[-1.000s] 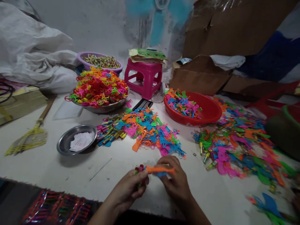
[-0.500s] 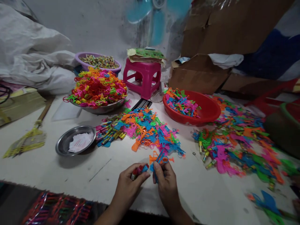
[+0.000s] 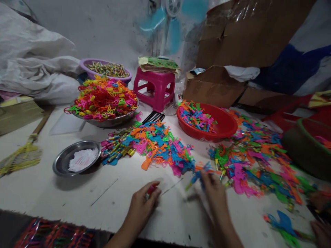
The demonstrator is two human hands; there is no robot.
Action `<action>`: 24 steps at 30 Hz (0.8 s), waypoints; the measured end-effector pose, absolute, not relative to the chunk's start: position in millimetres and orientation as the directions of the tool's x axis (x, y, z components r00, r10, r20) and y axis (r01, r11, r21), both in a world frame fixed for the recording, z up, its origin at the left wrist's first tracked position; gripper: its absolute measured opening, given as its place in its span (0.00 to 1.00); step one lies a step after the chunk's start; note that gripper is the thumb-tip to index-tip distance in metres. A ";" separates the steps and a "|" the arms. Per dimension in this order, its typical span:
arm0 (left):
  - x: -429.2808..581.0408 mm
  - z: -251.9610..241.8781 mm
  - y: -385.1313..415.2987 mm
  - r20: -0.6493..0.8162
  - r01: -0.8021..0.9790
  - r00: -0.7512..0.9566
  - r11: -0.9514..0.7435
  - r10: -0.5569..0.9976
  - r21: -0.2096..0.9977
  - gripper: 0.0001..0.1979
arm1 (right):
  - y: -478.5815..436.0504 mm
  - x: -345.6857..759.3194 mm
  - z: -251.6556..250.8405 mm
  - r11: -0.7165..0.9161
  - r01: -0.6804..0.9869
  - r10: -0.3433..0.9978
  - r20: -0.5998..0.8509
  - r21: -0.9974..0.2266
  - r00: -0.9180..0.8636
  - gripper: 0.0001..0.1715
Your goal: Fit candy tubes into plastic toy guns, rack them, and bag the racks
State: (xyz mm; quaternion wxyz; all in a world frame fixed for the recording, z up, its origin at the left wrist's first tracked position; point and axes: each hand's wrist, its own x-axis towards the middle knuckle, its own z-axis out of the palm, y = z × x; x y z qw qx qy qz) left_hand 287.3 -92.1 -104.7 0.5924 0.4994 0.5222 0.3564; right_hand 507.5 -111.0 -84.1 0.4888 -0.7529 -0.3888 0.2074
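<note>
My left hand is closed around small candy tubes, of which a red end shows between thumb and fingers; how many it holds is hidden. My right hand, smeared by motion, grips a blue and orange plastic toy gun with a yellow-green tube on its lower left end. It hangs over the table between two heaps. Behind my hands spreads a pile of bright toy guns, with filled tubes at its left. A second heap, guns with tubes attached, lies right of my right hand.
A red basin of small plastic parts stands behind, a heaped metal bowl at left. Nearer is a small steel bowl of paper slips. Thin sticks lie on the table. Another person's hand shows at the right edge.
My right hand has swung right, away from my left, carrying the blue toy gun, which now shows a yellow-green tube. My left hand stays near its place, with fewer tube ends showing.
</note>
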 end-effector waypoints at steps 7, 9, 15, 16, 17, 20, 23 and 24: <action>294.5 -109.1 -88.5 -0.404 -0.066 0.336 0.449 0.851 0.891 0.23 | -60.0 519.5 -93.3 -0.112 0.855 0.857 0.386 -0.507 0.341 0.27; 296.0 -107.0 -90.3 -0.359 -0.061 0.369 0.408 0.857 0.911 0.23 | -45.7 492.5 -99.7 0.066 0.880 0.920 0.370 -0.470 0.128 0.22; 282.7 -89.9 -83.2 -0.371 -0.055 0.138 0.381 0.918 0.923 0.23 | -68.3 462.0 -78.6 0.137 0.534 0.898 0.332 -0.835 0.288 0.14; 283.3 -87.6 -82.2 -0.359 -0.082 0.127 0.370 0.925 0.925 0.24 | -76.2 459.2 -74.1 0.128 0.435 0.935 0.255 -0.891 0.248 0.13; 284.7 -85.8 -81.5 -0.343 -0.110 0.126 0.357 0.931 0.928 0.24 | -82.9 456.4 -70.8 0.099 0.341 0.964 0.174 -0.935 0.199 0.12; 289.4 -83.7 -80.8 -0.306 -0.109 0.154 0.324 0.940 0.940 0.22 | -93.1 448.5 -68.5 -0.018 0.117 0.990 -0.002 -0.993 0.138 0.13; 289.2 -83.4 -80.5 -0.300 -0.040 0.216 0.315 0.929 0.948 0.18 | -92.1 443.9 -70.4 -0.074 0.043 0.995 -0.070 -0.996 0.077 0.17; 288.3 -83.1 -80.4 -0.291 -0.032 0.262 0.310 0.920 0.950 0.16 | -90.9 443.0 -70.6 -0.083 0.049 0.996 -0.081 -0.995 0.027 0.18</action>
